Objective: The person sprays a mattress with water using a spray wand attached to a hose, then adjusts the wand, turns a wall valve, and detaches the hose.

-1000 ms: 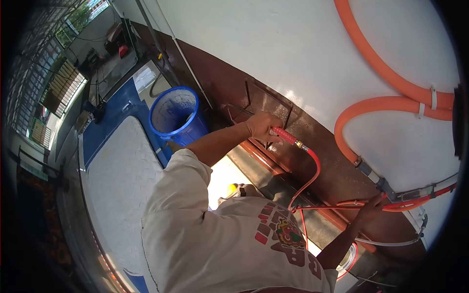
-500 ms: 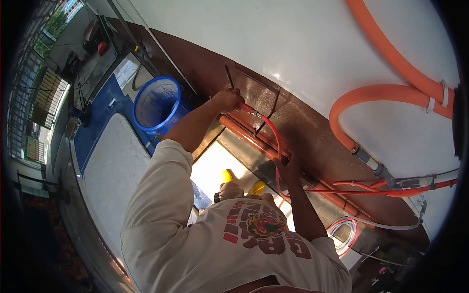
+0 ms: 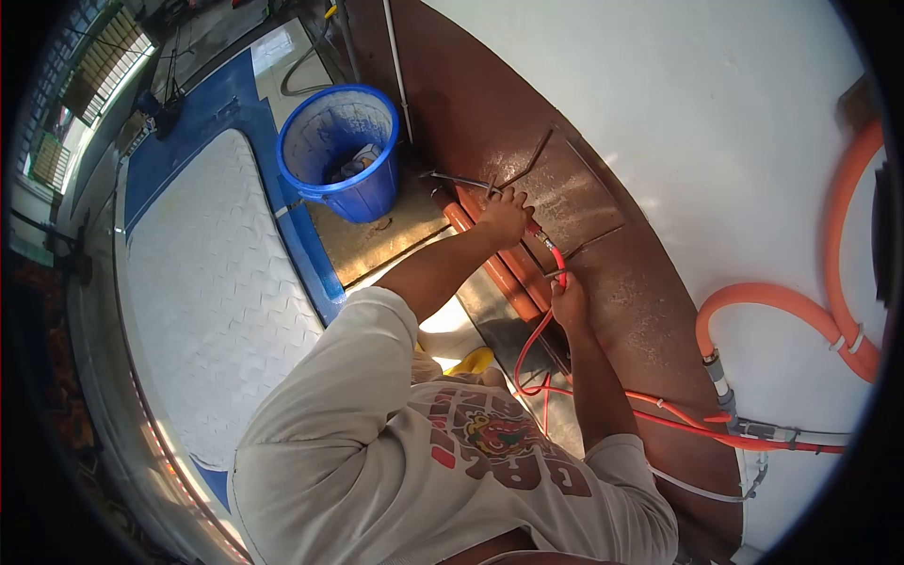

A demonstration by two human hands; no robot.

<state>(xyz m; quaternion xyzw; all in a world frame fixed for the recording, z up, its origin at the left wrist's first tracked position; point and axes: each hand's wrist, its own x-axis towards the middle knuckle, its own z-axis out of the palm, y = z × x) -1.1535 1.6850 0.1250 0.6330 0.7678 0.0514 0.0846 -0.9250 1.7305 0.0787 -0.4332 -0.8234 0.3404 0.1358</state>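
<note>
My left hand is closed around the red grip of a spray wand. Its thin metal tube points left over the brown lower wall, and much of the grip is hidden by my fingers. A metal coupling joins the grip to a red hose. My right hand is closed on that hose just below the coupling. Behind the wand, the brown wall has whitish speckled patches and thin metal bars. Reddish-brown pipes run along its foot, under my hands.
A blue bucket with crumpled stuff inside stands left of my hands. Further left lies a white quilted mattress on a blue surface. Thick orange hoses loop on the white curved wall at right. A yellow boot shows below.
My view has swung, so the bucket and mattress show more fully. My right hand has come up along the hose, near the coupling. The wand's metal tube now points left.
</note>
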